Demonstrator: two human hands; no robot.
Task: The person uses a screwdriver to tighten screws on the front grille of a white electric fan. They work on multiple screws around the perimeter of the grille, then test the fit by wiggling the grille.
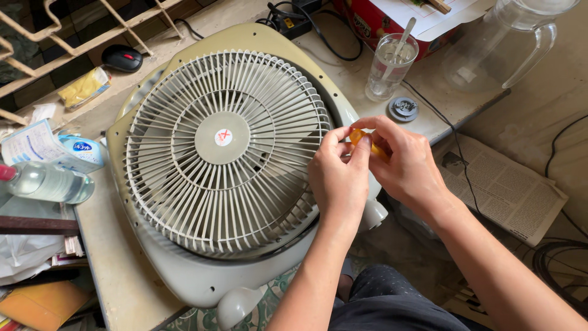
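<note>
A grey box fan (223,159) lies face up on a worn table (116,270), its round grille toward me. My left hand (338,178) rests at the grille's right edge, fingertips pinching near the rim. My right hand (407,165) holds a small orange-handled tool (358,136), probably a screwdriver, whose tip meets the fan's right rim between both hands. The tool's tip is hidden behind my fingers.
A glass with a spoon (392,64), a clear jug (502,43) and a round grey cap (404,108) stand at the back right. A black mouse (121,58) and a plastic bottle (46,182) lie left. A newspaper (499,184) covers the floor.
</note>
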